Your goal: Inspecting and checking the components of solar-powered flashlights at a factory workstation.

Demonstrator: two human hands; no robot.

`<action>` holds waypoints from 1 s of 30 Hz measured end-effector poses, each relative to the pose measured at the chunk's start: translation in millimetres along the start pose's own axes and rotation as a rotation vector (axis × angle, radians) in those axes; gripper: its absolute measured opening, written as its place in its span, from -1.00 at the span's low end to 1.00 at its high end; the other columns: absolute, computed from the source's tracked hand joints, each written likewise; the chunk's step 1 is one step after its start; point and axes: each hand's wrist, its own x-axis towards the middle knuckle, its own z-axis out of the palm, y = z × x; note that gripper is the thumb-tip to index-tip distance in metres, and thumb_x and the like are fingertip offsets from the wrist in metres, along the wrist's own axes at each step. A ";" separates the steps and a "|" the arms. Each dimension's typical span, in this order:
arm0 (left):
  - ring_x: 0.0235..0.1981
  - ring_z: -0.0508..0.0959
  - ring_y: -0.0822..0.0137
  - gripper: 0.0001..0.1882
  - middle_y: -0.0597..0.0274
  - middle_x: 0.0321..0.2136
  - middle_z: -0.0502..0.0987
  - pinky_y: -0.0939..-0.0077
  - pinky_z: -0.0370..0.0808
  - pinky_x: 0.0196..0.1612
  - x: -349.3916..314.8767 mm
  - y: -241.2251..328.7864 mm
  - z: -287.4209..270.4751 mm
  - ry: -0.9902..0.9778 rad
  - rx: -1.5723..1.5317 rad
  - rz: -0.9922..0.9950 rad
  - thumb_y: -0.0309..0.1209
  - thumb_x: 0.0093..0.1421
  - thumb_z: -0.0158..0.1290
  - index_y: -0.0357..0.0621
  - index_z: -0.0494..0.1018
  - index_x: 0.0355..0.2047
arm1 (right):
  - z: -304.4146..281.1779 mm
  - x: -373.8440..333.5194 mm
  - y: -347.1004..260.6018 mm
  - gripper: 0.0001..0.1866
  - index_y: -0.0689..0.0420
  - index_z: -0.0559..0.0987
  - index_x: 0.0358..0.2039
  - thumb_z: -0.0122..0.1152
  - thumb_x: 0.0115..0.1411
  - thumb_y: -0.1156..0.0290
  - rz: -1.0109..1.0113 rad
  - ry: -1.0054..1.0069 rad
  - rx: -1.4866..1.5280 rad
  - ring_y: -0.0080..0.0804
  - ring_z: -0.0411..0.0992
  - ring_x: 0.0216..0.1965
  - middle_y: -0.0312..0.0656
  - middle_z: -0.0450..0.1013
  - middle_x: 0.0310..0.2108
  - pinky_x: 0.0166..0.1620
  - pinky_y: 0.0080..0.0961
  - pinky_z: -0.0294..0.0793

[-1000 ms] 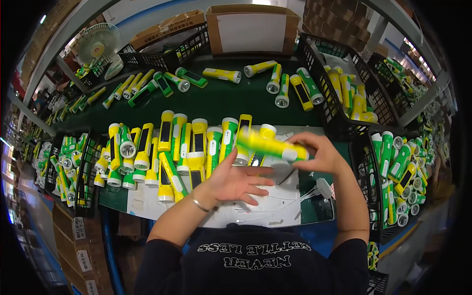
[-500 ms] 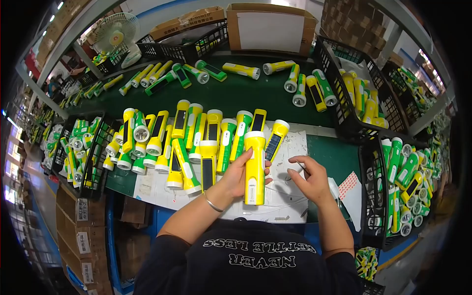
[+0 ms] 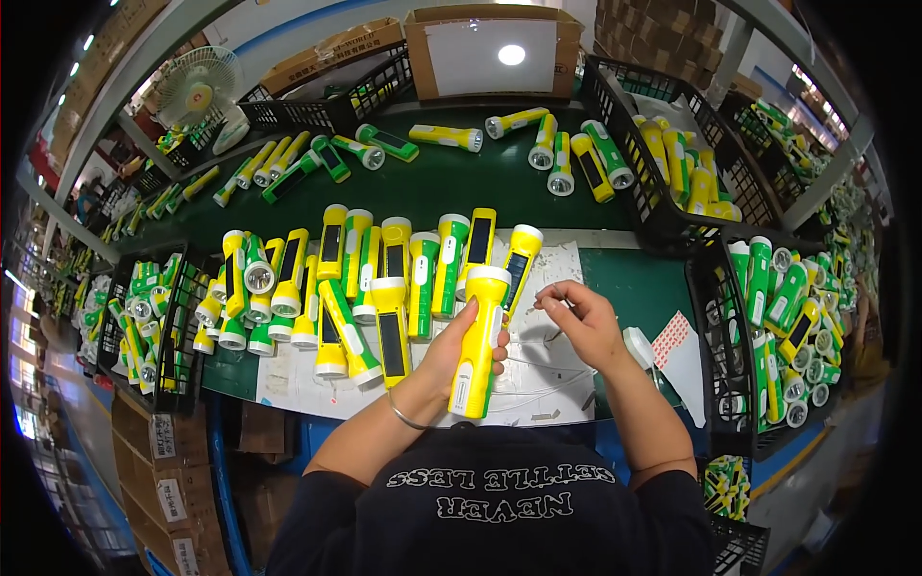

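A worker's left hand (image 3: 440,360) wraps a yellow-green torch (image 3: 476,350) above a white sheet (image 3: 288,384), its wide head pointing away toward a box (image 3: 571,48), where a bright spot (image 3: 512,55), likely its beam, falls on a white panel (image 3: 461,58). The right hand (image 3: 591,326) hangs apart from the torch, fingers bent; whether they pinch anything is impossible to tell. Good handling here probably means a steady wrist, the head square to the panel and fingers off the lens. Other torches (image 3: 423,283) crowd the left side, near enough to be knocked. Green tabletop (image 3: 629,278) between the right hand and a black crate (image 3: 715,326) appears to offer the easiest room to move; the crate's rim bounds it.
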 end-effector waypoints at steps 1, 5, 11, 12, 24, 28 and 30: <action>-0.54 0.39 0.42 -0.56 0.25 -0.51 0.40 0.54 0.40 -0.48 -0.4 -1.6 -1.1 0.015 -0.004 0.002 0.02 0.25 -0.26 -0.11 0.29 -0.20 | 0.8 -2.3 2.9 -0.79 0.25 0.49 -0.29 0.12 0.12 0.39 0.000 -0.001 0.003 -0.79 0.26 -0.56 -0.34 0.45 -0.42 -0.49 -0.80 0.27; -0.54 0.40 0.42 -0.56 0.25 -0.51 0.40 0.55 0.40 -0.49 -1.1 -2.4 2.1 0.009 -0.008 -0.002 0.02 0.24 -0.26 -0.11 0.29 -0.20 | 2.0 -8.3 6.4 -0.78 0.24 0.50 -0.29 0.11 0.13 0.36 0.057 -0.008 0.021 -0.76 0.30 -0.52 -0.33 0.46 -0.42 -0.45 -0.77 0.30; -0.53 0.42 0.41 -0.61 0.22 -0.49 0.42 0.52 0.44 -0.48 -4.9 -14.4 12.4 0.065 0.096 -0.068 -0.04 0.25 -0.21 -0.12 0.27 -0.21 | 1.0 11.8 -12.0 -0.70 0.26 0.48 -0.23 -0.06 0.24 0.26 0.160 -0.134 -0.046 -0.61 0.33 -0.30 -0.30 0.43 -0.39 -0.17 -0.67 0.29; -0.53 0.41 0.40 -0.60 0.21 -0.47 0.41 0.51 0.42 -0.49 -6.6 -15.0 18.6 0.082 0.216 -0.048 -0.03 0.25 -0.22 -0.13 0.27 -0.19 | 2.6 17.0 -22.4 -0.68 0.26 0.48 -0.21 -0.06 0.24 0.25 0.203 -0.154 -0.062 -0.62 0.31 -0.31 -0.32 0.42 -0.40 -0.18 -0.67 0.28; -0.58 0.33 0.43 -0.52 0.22 -0.44 0.36 0.60 0.29 -0.56 -20.1 -6.9 6.4 -0.354 -0.335 -0.317 0.06 0.23 -0.27 -0.08 0.25 -0.10 | 16.0 33.7 -25.5 -0.56 0.16 0.50 -0.35 -0.10 0.21 0.00 0.275 -0.361 0.083 -0.63 0.28 -0.42 -0.34 0.39 -0.50 -0.31 -0.64 0.28; -0.43 0.47 0.40 -0.59 0.17 -0.35 0.41 0.51 0.46 -0.40 -23.7 -14.6 12.7 -0.040 0.484 0.075 -0.23 0.19 -0.06 -0.16 0.18 -0.04 | 24.3 38.1 -43.6 -0.52 0.17 0.51 -0.48 -0.05 0.14 -0.06 0.187 -0.377 -0.262 -0.42 0.37 -0.49 -0.22 0.43 -0.56 -0.37 -0.50 0.33; -0.46 0.47 0.45 -0.49 0.20 -0.39 0.40 0.54 0.45 -0.44 -20.9 -12.1 17.2 0.097 0.976 0.205 -0.48 0.05 0.10 -0.21 0.13 -0.03 | 26.2 38.3 -43.4 -0.52 0.17 0.52 -0.51 -0.02 0.11 -0.05 0.231 -0.397 -0.439 -0.33 0.39 -0.51 -0.16 0.43 -0.58 -0.39 -0.45 0.33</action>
